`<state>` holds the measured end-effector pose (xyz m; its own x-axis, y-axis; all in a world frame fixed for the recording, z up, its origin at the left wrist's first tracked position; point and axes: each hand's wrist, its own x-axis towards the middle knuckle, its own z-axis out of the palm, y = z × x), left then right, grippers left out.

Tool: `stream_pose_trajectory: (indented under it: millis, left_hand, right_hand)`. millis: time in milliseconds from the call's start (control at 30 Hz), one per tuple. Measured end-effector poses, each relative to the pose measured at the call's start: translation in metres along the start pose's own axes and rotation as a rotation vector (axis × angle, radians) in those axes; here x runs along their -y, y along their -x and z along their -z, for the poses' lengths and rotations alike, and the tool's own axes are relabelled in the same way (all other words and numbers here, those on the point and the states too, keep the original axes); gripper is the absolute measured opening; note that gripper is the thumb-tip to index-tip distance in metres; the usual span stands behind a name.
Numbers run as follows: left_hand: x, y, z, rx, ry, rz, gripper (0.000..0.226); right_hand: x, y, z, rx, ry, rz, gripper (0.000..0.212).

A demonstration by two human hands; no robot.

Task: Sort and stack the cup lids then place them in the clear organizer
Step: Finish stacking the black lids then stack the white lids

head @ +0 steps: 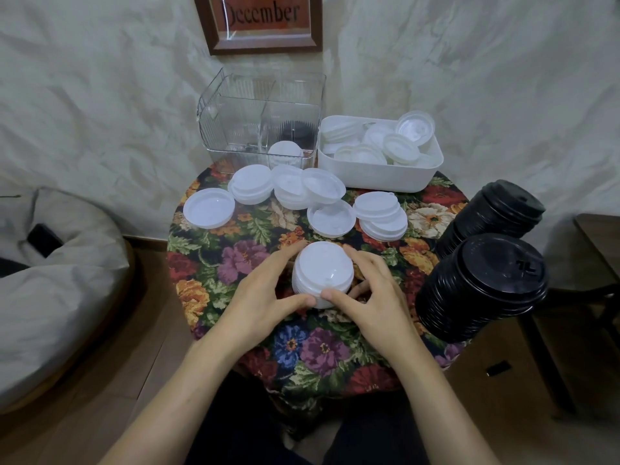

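Observation:
A stack of white cup lids (322,275) stands in the middle of the floral-cloth table (255,236). My left hand (265,293) cups its left side and my right hand (372,297) cups its right side, thumbs meeting at the front. Behind it lie loose white lids and short piles (251,182) (380,214) (208,208). The clear organizer (261,119) stands at the back, with a white stack (286,152) and black lids (298,130) inside. A white bin (379,169) to its right holds several more white lids.
Two tall stacks of black lids (483,290) (500,209) lean at the table's right edge. A pale beanbag (57,280) with a dark phone on it sits at the left. A framed "December" sign (261,21) hangs on the wall. A wooden stand is at far right.

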<state>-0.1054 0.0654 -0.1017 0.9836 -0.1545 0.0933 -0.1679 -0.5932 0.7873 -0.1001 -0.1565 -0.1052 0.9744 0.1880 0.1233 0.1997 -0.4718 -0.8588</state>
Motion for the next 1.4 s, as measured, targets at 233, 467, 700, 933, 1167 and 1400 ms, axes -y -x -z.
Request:
stream_pose_trajectory:
  millis: [233,467,700,933,1167,1400]
  left_hand:
    - [0.003,-0.006,0.002,0.000,0.003,-0.004,0.083]
    - [0.003,-0.008,0.000,-0.033,0.004,0.007,0.079]
    - [0.000,-0.007,0.005,-0.005,0.054,0.043,0.070]
    - [-0.007,-0.010,0.018,0.003,0.206,0.012,0.031]
    - [0.052,-0.038,0.050,-0.595,-0.507,0.027,0.035]
    - [0.076,-0.052,0.071,-0.575,-0.606,0.195,0.015]
  right_hand:
    - [-0.005,-0.004,0.007,0.056,-0.046,-0.055,0.069]
    - [0.002,-0.005,-0.002,-0.009,0.054,-0.035,0.074]
    - [-0.002,-0.002,-0.001,-0.040,0.045,-0.071,0.082]
    - [0.000,0.001,-0.006,-0.052,0.150,-0.058,0.086]
    - [0.003,0.002,-0.005,-0.048,0.166,-0.089,0.082]
    - [0.002,0.003,-0.004,-0.043,0.172,-0.092,0.082]
